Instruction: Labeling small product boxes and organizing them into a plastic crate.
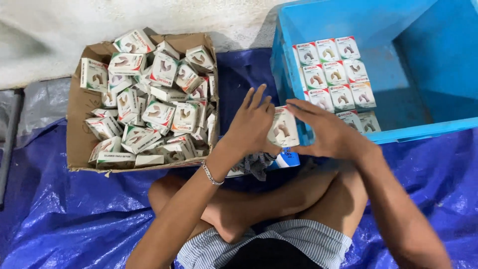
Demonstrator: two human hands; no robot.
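- Between both hands, above the crossed legs: one small white carton [283,127] with red and green print, printed face toward the camera.
- Left hand [251,124]: fingers fanned upward, palm and thumb pressed to the carton's left side — holding it, not merely touching.
- Right hand [326,132]: fingers curled over the carton's top and right edge, thumb beneath; closed on the same carton.
- Carton attitude: roughly upright, tilted slightly; long axis near vertical in view, top end pointing away toward the blue crate [348,20].
- Cardboard box [79,107], left of the hands: open flaps, heaped with like cartons lying at all angles.
- Blue crate, right of the hands: like cartons in neat rows [334,74] against its near-left wall, faces up; remaining floor bare.
- Blue tarpaulin [59,209] under everything; a blue-and-white item [286,160] partly hidden below the hands — kind not discernible.
- Metal bracelet [212,175] on the left wrist.
- Step in hand, judged: carton squared up between both hands, midway between heap and rows.
- Next move, judged: calls for carrying the carton right over the crate wall, face up, matched to the rows' direction, and set beside the nearest row's open end.
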